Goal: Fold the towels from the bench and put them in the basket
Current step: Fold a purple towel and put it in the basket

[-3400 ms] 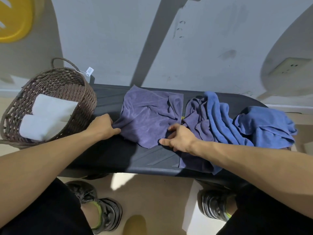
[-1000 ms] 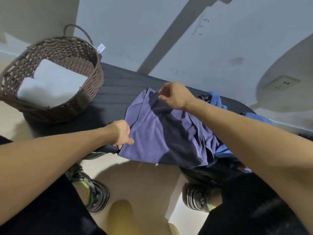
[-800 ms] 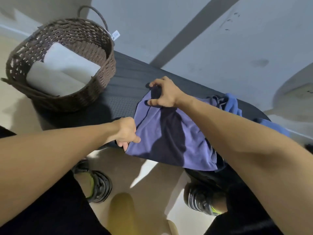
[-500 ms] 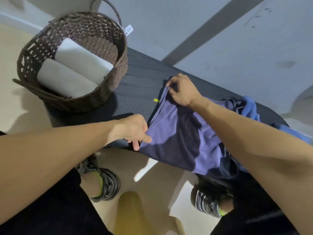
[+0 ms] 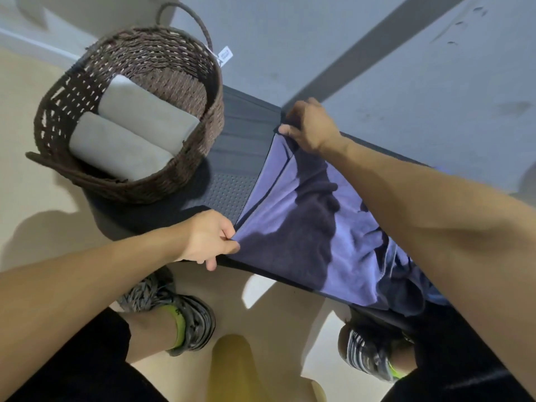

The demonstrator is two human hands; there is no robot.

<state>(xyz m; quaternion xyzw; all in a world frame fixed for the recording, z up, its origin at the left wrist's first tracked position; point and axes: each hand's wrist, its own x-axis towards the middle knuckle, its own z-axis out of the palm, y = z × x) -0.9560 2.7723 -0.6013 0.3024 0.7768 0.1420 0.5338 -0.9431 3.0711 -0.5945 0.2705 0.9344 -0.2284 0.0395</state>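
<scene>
I read this as a plain indoor room, maybe a gym: dark perforated bench (image 5: 232,184) against grey painted wall (image 5: 406,82), beige floor (image 5: 29,216).

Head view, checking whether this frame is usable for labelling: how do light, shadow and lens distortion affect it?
Head view: hard light throws the right arm's dark shadow across the purple towel; wide-angle lens bends the dark slatted bench and tilts the brown wicker basket; left hand and right hand look sharp.
</scene>
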